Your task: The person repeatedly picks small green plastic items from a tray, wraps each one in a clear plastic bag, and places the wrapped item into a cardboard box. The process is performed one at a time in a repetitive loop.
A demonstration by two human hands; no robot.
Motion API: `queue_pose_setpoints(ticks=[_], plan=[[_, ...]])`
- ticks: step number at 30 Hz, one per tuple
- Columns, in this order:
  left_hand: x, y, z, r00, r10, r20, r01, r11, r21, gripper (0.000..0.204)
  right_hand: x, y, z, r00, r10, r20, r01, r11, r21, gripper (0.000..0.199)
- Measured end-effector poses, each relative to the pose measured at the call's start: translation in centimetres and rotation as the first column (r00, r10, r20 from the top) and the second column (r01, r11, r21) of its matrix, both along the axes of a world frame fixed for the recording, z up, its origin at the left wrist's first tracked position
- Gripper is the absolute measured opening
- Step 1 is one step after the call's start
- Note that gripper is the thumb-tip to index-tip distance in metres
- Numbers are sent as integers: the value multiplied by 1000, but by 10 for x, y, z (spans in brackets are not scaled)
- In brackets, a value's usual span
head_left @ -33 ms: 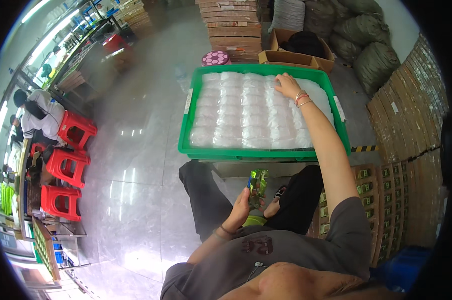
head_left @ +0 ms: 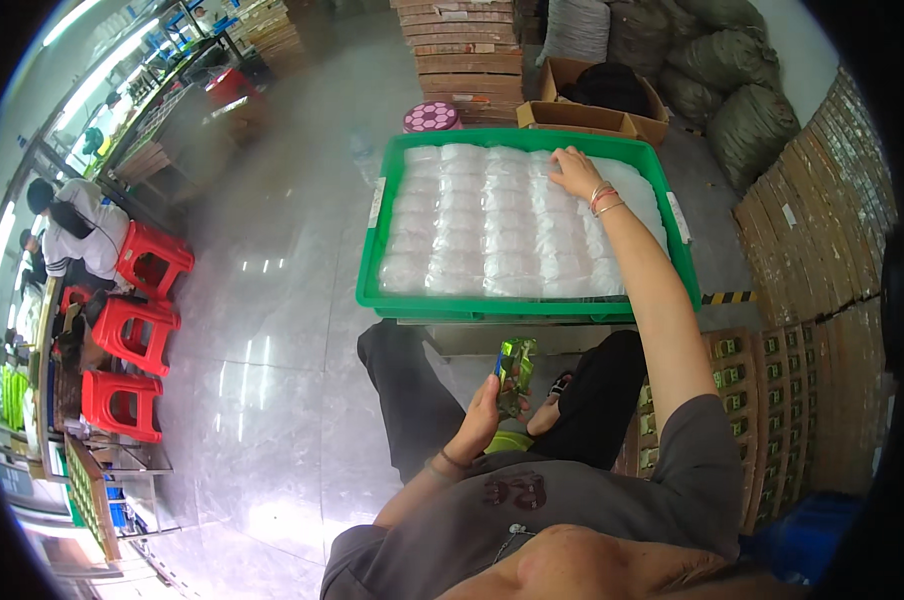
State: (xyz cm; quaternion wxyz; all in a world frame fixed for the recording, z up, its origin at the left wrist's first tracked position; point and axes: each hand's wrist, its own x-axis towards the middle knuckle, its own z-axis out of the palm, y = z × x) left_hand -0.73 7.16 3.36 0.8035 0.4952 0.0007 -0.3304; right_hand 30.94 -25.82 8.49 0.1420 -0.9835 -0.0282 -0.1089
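Observation:
My left hand [head_left: 480, 420], low in front of my lap, is closed round a shiny green foil packet [head_left: 515, 365]. The packet stands up past my fingers, with a bit of blue on its left edge. My right hand [head_left: 574, 173] reaches to the far part of a green plastic crate [head_left: 522, 308]. Its fingers are bent and apart, tips down at the white plastic-wrapped packs [head_left: 462, 220], with nothing visible between them. These soft, translucent packs lie in several rows and fill the crate. Whether my fingertips press on a pack is hard to see.
Cardboard trays with green pieces [head_left: 787, 390] stand to my right, by stacked flat cardboard [head_left: 822, 190]. Behind the crate are an open carton [head_left: 582, 117], a pink-topped stool [head_left: 432, 116] and full sacks [head_left: 752, 135]. Red stools [head_left: 122, 405] and a seated person [head_left: 87, 225] are at left.

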Motion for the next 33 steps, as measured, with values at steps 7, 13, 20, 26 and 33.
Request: queue_pose_setpoints(ticks=[7,13,20,26,33], plan=[[-2,-5,3,1000,-5,1,5,1000,-13,69,-18,-8,22,845,33,533,-206,941,268,28],[4,-2,-8,999,-21,-44,17,995,-98,64,-119,43,73,886,-26,462,-299,730,615,14],[15,-2,-4,990,-32,-138,2,978,-210,61,-256,105,60,996,42,81,-90,295,951,16],[22,-2,11,959,53,-277,-116,970,-213,61,-302,155,53,998,20,64,-67,280,958,9],[18,2,12,953,25,-301,-120,946,-300,60,-302,166,55,886,87,456,-339,792,508,16]])
